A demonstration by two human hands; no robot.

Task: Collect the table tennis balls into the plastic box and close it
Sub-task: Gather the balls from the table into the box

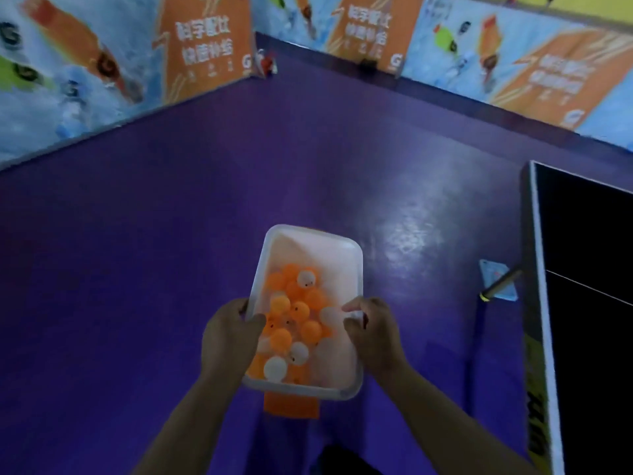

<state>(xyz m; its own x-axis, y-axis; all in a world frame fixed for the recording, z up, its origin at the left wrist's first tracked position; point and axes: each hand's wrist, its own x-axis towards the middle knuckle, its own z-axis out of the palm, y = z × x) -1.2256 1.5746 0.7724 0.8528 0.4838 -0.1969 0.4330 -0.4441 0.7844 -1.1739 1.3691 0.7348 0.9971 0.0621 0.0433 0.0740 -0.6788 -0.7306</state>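
Left hand, right hand gripping plastic box, table rightward

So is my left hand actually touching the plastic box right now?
Touching. The head view shows the left hand gripping the plastic box at its left rim, with the thumb curled over the edge into the box.

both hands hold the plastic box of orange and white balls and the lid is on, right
No: the head view shows the plastic box open, no lid on. The left hand and right hand do hold it, orange and white balls inside.
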